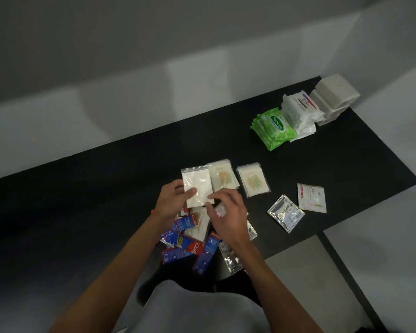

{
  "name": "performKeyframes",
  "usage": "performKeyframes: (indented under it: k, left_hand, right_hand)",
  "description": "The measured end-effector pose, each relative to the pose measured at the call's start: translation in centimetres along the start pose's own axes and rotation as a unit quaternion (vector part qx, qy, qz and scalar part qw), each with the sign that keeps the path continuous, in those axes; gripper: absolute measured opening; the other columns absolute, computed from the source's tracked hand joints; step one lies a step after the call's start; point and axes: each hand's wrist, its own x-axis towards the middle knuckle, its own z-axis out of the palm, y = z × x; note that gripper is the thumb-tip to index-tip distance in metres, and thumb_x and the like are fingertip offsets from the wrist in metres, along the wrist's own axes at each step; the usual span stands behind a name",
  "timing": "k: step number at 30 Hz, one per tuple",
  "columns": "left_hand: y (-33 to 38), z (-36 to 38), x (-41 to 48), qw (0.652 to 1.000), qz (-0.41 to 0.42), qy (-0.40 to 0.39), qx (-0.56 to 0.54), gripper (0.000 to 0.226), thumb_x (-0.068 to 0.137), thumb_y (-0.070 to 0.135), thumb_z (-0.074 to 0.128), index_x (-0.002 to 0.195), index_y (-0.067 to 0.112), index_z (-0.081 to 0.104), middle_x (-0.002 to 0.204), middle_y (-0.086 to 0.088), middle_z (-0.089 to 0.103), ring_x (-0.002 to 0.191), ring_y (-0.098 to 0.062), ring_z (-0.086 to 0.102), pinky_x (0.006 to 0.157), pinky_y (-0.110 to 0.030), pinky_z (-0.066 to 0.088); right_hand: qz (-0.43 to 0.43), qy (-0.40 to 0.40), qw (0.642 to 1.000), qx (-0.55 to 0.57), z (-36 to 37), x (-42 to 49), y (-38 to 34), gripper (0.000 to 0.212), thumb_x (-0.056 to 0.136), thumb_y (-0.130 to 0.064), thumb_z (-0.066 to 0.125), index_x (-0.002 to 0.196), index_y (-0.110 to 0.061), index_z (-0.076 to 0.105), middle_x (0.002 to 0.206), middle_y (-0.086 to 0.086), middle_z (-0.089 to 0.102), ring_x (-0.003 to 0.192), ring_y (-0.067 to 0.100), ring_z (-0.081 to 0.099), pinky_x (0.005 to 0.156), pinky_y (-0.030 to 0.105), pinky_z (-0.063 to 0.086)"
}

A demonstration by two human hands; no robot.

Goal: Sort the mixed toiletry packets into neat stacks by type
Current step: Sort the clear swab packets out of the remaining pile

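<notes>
Clear zip packet of white pads: your left hand grips its left edge and your right hand pinches its lower corner, holding it just above the far side of the mixed heap of red-and-blue toothpaste sachets and silver foil packets. You look mid-sort, so next lay it square beyond the heap, starting its own stack. It looks flat, glossy and slippery.

The flat black table top looks matt and smooth. The clear rectangular plastic zip bag shines glossy; the crinkled silver foil sachet glints.
</notes>
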Motion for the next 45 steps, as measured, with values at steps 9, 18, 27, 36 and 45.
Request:
performKeyframes:
  k: [9,18,27,36,45]
  left_hand:
    - [0.1,4.3,4.8,0.998,0.013,0.012,0.056,0.023,0.094,0.005,0.076,0.113,0.016,0.068,0.109,-0.009,0.076,0.1,-0.023,0.076,0.09,-0.047,0.064]
    - [-0.6,5.6,10.1,0.988,-0.014,0.093,0.124,0.044,0.09,0.013,0.081,0.13,0.014,0.063,0.123,-0.008,0.071,0.11,-0.023,0.07,0.096,-0.044,0.061]
    - [-2.2,8.3,10.8,0.949,0.048,0.11,0.29,0.046,0.086,0.022,0.085,0.124,0.012,0.061,0.127,-0.008,0.064,0.121,-0.023,0.061,0.1,-0.041,0.055]
    - [-1.3,8.3,11.4,0.92,0.03,0.062,0.385,0.058,0.088,0.044,0.08,0.131,0.012,0.057,0.125,-0.014,0.066,0.112,-0.031,0.069,0.093,-0.049,0.061]
    - [1.1,2.7,8.1,0.925,0.113,-0.014,0.363,0.021,0.104,0.024,0.064,0.125,0.02,0.066,0.103,0.003,0.075,0.099,-0.009,0.071,0.094,-0.032,0.057]
  right_hand:
    - [0.204,0.055,0.974,0.08,-1.0,4.8,1.6,0.022,0.098,-0.014,0.076,0.117,-0.015,0.066,0.098,-0.006,0.071,0.088,0.004,0.069,0.071,0.006,0.049]
    - [0.17,-0.026,0.977,-0.128,0.1,8.0,5.0,0.025,0.104,-0.015,0.063,0.128,-0.01,0.06,0.123,0.016,0.06,0.107,0.03,0.061,0.088,0.042,0.057]
    - [0.172,-0.034,0.97,-0.166,0.6,9.5,4.6,0.029,0.105,-0.016,0.055,0.131,-0.005,0.06,0.121,0.02,0.062,0.108,0.036,0.061,0.082,0.046,0.057]
    - [0.167,-0.09,0.943,-0.272,1.0,9.8,4.7,0.038,0.099,-0.01,0.062,0.136,-0.005,0.057,0.133,0.02,0.057,0.118,0.036,0.056,0.085,0.045,0.056]
    - [0.093,-0.021,0.977,-0.192,0.1,7.2,2.6,0.029,0.102,-0.015,0.06,0.131,-0.014,0.062,0.127,0.014,0.06,0.108,0.029,0.06,0.08,0.039,0.057]
